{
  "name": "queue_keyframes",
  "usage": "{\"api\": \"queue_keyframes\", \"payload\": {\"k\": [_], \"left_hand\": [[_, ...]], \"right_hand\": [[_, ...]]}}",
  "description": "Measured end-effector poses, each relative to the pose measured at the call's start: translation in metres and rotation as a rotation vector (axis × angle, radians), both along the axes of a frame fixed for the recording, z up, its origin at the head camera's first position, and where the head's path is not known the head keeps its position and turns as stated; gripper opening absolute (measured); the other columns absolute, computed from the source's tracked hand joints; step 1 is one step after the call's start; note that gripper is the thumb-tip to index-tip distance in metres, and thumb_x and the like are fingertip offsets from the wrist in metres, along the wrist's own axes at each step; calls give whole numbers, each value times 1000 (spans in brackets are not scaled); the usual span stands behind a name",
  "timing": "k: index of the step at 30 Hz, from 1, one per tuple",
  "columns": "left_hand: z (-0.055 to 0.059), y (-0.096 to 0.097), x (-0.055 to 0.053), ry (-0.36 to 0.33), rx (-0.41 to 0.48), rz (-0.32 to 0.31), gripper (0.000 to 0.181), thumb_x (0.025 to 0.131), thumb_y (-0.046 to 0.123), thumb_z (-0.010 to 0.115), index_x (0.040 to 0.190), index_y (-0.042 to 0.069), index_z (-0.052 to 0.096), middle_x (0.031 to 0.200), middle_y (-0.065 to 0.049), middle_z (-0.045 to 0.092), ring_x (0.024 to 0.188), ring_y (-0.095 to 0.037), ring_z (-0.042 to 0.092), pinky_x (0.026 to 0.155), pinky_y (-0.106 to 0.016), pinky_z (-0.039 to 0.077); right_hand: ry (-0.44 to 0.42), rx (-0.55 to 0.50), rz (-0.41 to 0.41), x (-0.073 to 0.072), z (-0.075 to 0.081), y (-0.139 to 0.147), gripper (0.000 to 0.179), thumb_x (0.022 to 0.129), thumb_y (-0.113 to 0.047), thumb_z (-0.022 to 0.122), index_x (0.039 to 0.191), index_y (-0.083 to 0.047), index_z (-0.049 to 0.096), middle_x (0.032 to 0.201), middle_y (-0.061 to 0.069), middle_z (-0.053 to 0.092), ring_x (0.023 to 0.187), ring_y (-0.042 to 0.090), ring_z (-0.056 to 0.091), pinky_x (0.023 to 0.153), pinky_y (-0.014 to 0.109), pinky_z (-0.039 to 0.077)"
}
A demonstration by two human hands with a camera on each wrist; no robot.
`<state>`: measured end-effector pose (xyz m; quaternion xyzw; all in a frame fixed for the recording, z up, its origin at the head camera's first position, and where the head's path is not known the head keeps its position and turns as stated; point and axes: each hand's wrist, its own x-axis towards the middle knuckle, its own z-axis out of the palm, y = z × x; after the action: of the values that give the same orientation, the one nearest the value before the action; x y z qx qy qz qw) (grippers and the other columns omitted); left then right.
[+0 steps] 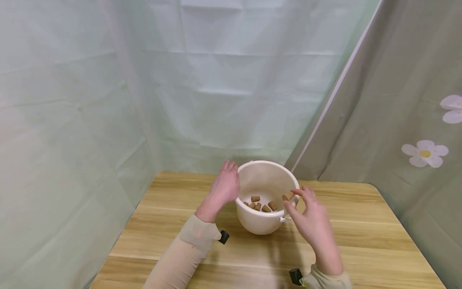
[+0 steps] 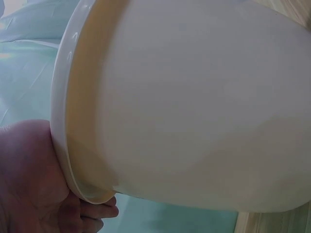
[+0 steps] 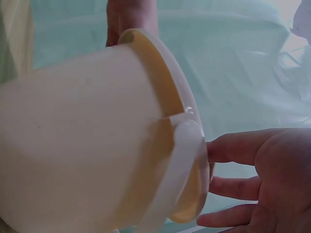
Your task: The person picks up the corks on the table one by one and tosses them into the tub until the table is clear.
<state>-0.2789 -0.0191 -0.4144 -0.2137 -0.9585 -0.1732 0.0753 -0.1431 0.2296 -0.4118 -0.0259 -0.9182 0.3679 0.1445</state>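
Observation:
A white bucket [image 1: 259,225] stands on the table, with several short brown corks [image 1: 255,198] loose on its bottom. My left hand [image 1: 224,186] grips the bucket's left rim; in the left wrist view the fingers of that hand [image 2: 36,179] show below the rim. Over the right rim, my right hand [image 1: 313,220] pinches a cork [image 1: 289,196] between thumb and fingertips, just inside the opening. From the right wrist view, the bucket's rim hides most of this cork, and the right hand [image 3: 277,177] is beside the rim.
The bucket's white handle [image 3: 170,179] hangs down on its right side. A wooden table [image 1: 368,224] carries everything. Pale green curtains [image 1: 231,92] hang behind and to the left, and a grey curtain with white flowers [image 1: 425,153] hangs at the right.

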Motion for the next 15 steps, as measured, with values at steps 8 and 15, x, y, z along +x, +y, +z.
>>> {"api": "queue_keyframes", "payload": {"k": [8, 15], "left_hand": [[-2, 0, 0, 3, -6, 2, 47, 116, 11, 35, 155, -13, 44, 165, -28, 39, 159, -44, 25, 131, -50, 19], [-1, -1, 0, 7, 3, 5, 47, 116, 12, 36, 154, -14, 44, 164, -28, 40, 159, -44, 25, 131, -50, 19]], "right_hand": [[18, 19, 32, -1, -3, -5, 53, 104, -38, 72, 146, -7, 64, 166, 28, 38, 157, 49, 25, 125, 69, 23], [36, 12, 37, -2, -3, -6, 52, 104, -33, 73, 147, -6, 63, 167, 28, 37, 157, 50, 26, 125, 70, 24]]}}
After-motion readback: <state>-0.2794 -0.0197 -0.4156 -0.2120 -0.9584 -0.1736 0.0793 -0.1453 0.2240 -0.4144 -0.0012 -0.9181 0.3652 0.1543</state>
